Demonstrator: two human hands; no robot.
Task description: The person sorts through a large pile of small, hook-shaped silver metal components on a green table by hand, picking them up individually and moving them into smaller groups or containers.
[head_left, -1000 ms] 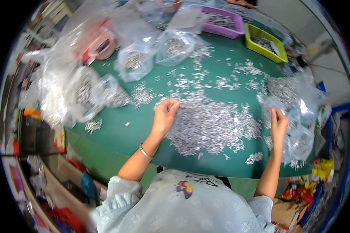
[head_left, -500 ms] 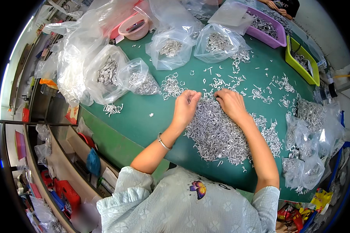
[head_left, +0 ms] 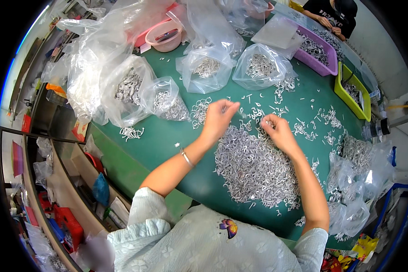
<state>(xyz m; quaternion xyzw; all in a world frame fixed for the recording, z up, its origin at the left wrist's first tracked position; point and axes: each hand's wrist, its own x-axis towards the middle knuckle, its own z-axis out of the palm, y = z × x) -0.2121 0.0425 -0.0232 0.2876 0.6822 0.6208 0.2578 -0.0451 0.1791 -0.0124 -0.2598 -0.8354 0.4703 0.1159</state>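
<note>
My left hand [head_left: 218, 115] hovers at the far edge of the big heap of small silvery metal hooks [head_left: 256, 170] that lies spread on the green worktop [head_left: 167, 140], fingers drawn together as if pinching one or two pieces, though the pieces are too small for me to be sure. My right hand [head_left: 276, 129] sits just beside it, fingertips likewise bunched over the heap's top edge, so both work close together where the pile thins and single hooks are easy to pick out. The heap lies directly before me, within easy reach of either arm. Beyond it stand open clear plastic bags [head_left: 206, 70] holding more of the same parts, mouths up so pieces can drop in. Further right are a purple tray [head_left: 324, 68] and a yellow-green tray [head_left: 344, 88], where another person's hands [head_left: 328, 25] work.
</note>
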